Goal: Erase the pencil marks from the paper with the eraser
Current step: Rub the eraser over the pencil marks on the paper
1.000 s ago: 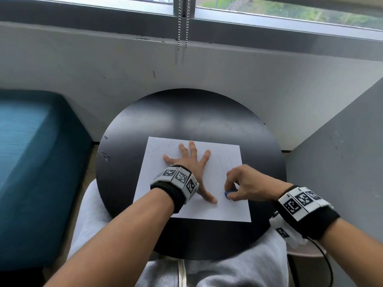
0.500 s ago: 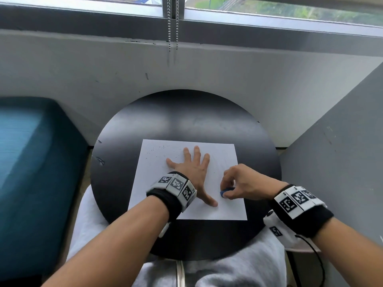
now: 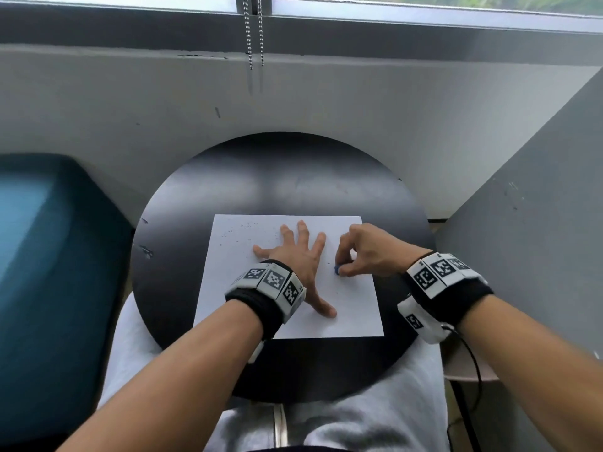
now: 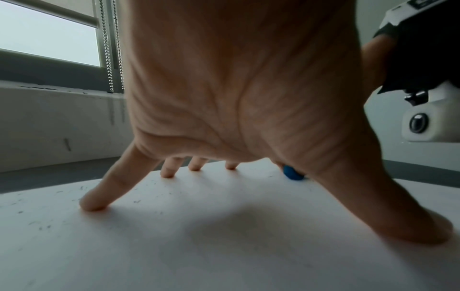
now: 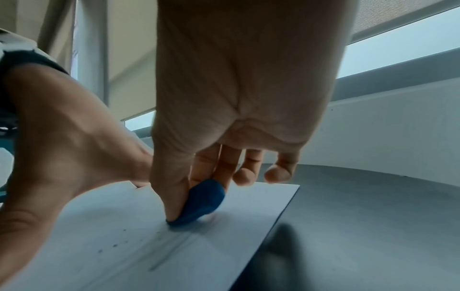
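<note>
Two forearms come in from the near edge, each with a black wristband carrying coded white tiles, over our grey trousers (image 3: 359, 419). Past our lap sits the table (image 3: 182, 256), round and black, with the paper (image 3: 352, 308) lying square on it, its near edge short of the table's near rim.

We keep our left hand (image 3: 300, 256) flat on the middle of the paper, fingers straight and spread, tips pressing down, thumb reaching toward the near right. In the left wrist view the palm arches above the sheet and only the fingertips (image 4: 94, 204) touch it.

Just right of that hand, our right hand (image 3: 365, 252) pinches the eraser (image 3: 337, 270) between thumb and first fingers, the other fingers curled loosely above the sheet. The eraser is small, blue and rounded. In the right wrist view (image 5: 201, 200) its long axis is tilted, the lower end touching the paper and the upper end running up between the fingers. Grey pencil streaks (image 5: 171, 250) run from the eraser's tip toward the near edge, with a few dark specks beside them.

Farther left on the paper, small dark crumbs (image 3: 241, 230) are scattered near its far edge. A teal cushion (image 3: 49, 288) lies left of the table. Beyond the table stands a pale wall (image 3: 326, 102), and two bead chains (image 3: 254, 31) hang from the window above.
</note>
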The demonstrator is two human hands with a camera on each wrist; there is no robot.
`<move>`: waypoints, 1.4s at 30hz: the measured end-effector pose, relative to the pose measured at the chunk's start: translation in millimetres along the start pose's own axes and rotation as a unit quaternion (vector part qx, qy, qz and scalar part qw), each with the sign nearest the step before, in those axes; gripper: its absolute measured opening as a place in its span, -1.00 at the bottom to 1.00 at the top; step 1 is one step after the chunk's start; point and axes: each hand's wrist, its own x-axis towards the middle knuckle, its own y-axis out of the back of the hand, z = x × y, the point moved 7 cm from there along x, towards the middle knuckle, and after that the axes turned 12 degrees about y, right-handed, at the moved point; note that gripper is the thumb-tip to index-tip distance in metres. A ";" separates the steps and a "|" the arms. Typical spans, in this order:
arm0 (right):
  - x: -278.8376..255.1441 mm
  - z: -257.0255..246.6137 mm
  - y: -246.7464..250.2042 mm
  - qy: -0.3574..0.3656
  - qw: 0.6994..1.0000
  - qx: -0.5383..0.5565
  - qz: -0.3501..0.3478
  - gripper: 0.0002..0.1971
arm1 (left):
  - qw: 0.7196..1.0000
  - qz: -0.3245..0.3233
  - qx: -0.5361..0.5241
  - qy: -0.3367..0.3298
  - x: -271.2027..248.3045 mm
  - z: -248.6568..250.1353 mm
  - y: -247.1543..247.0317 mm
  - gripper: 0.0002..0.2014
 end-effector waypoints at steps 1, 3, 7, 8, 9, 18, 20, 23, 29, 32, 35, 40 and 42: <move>-1.0 0.4 -3.0 0.000 1.000 0.008 -0.012 -0.98 | 1.000 0.003 0.001 -0.001 0.6 0.3 -0.2 0.48; -5.7 -4.3 -13.1 0.008 0.997 0.029 -0.070 -0.95 | 1.000 0.008 0.006 -0.002 0.9 0.8 -0.5 0.49; 5.9 -2.3 -4.4 0.014 0.998 0.018 -0.064 -0.97 | 1.000 0.008 0.006 0.000 0.0 -0.6 -0.1 0.50; 10.3 0.7 0.7 0.019 0.999 0.018 -0.035 -0.96 | 1.000 0.010 0.004 0.001 0.3 -0.8 0.2 0.51; 12.7 3.6 2.8 0.021 0.999 0.022 -0.017 -0.96 | 1.000 0.011 0.004 0.001 0.3 -0.9 -0.1 0.51; 32.9 12.7 15.4 0.024 0.999 0.019 -0.013 -0.93 | 1.000 0.013 0.003 -0.004 -0.3 -1.1 -1.2 0.51; 35.5 13.2 16.4 0.026 0.999 0.016 -0.010 -0.93 | 1.000 0.015 0.005 -0.004 0.2 -1.0 -1.3 0.51; 28.9 8.9 2.8 0.021 0.995 0.022 -0.096 -0.93 | 1.000 0.014 0.009 -0.002 0.3 0.0 -1.6 0.51; 49.4 11.6 20.9 0.019 0.999 0.014 -0.032 -0.94 | 1.000 0.016 0.014 -0.003 0.1 -0.3 -0.6 0.50; 43.4 10.4 9.0 0.013 0.996 0.020 -0.088 -0.91 | 1.000 0.015 0.016 0.000 0.3 -0.1 -1.2 0.50; 45.9 7.3 7.5 0.003 0.992 0.019 -0.123 -0.92 | 1.000 0.015 0.015 0.000 -0.8 -0.2 0.1 0.50; 63.4 10.7 28.1 0.007 1.000 0.003 -0.006 -0.97 | 1.000 0.020 0.010 -0.001 0.5 -0.8 -0.3 0.52; 60.3 10.8 19.5 0.005 0.999 0.009 -0.051 -0.95 | 1.000 0.016 0.009 -0.003 0.1 0.2 -0.3 0.51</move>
